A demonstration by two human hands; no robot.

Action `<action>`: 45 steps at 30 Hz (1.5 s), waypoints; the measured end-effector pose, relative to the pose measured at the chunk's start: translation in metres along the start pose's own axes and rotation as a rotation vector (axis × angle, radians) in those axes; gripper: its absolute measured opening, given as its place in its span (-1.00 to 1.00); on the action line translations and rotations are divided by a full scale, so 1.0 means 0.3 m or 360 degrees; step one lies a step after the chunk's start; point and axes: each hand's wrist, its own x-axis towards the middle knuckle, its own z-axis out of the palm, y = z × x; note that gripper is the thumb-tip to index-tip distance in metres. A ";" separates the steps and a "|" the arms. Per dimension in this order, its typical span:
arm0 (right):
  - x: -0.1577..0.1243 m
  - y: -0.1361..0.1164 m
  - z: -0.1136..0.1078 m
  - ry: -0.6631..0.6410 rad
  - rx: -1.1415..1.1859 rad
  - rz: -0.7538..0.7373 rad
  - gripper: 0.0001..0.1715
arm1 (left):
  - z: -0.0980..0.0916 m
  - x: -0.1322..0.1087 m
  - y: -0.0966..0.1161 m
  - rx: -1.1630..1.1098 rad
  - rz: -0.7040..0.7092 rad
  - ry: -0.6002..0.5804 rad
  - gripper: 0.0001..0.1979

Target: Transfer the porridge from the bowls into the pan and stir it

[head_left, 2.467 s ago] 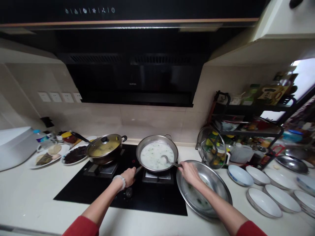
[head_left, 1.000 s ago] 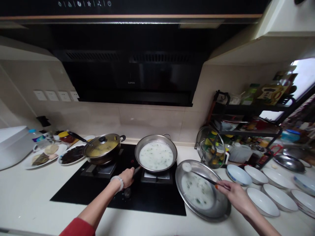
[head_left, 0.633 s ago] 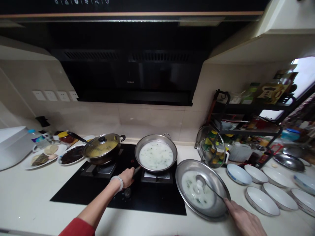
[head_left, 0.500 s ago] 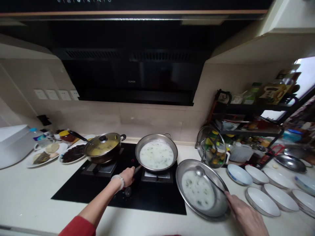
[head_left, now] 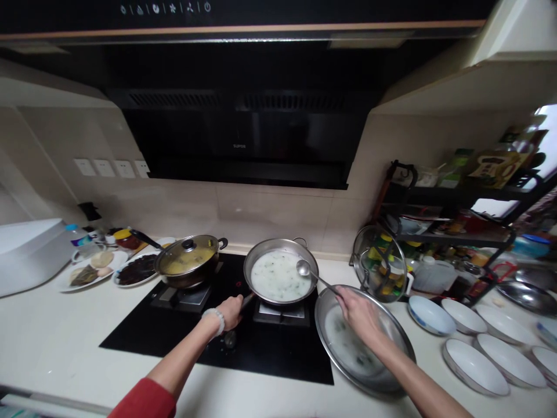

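Left hand grips pan handle; right hand grips ladle, its head near pan's right rim, basin close alongside.

Your left hand grips the pan by its handle, your right hand holding a ladle at the white liquid, contact unclear.

Muted light, stretched, blurry right edge

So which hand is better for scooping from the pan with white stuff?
Probably the right hand: it holds the ladle, whose bowl is over the pan. The left hand is gripping the pan's handle.
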 end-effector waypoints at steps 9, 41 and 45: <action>0.316 -0.053 0.064 -0.0151 -0.0656 -0.0450 -0.57 | 0.014 0.013 -0.008 0.0023 0.0023 0.0018 -0.59; 0.320 -0.006 0.065 -0.0203 -0.0766 -0.0587 -0.51 | 0.060 0.049 -0.038 0.0039 0.0055 0.0057 -0.54; 0.358 -0.023 0.078 -0.0217 -0.0745 -0.0581 -0.53 | 0.060 0.050 -0.038 0.0050 0.0053 0.0077 -0.56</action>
